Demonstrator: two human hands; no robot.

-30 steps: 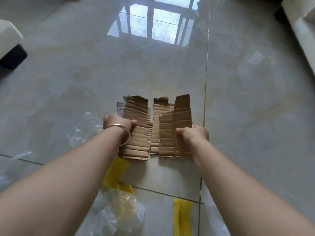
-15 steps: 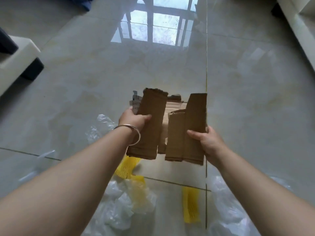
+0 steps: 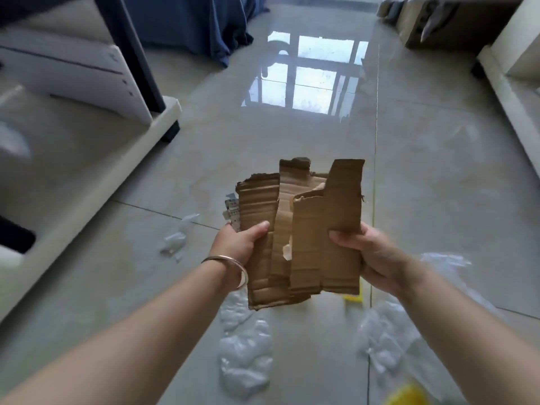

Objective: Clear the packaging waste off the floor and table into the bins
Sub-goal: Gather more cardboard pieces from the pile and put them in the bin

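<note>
Left hand thumb and fingers grip the torn cardboard pieces at their left edge; right hand grips the right edge. Stack held upright above the floor. Clear plastic wrap lies near, below; yellow scrap near right.

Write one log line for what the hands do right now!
left hand: grips cardboard | right hand: grips cardboard | plastic: on floor
</note>
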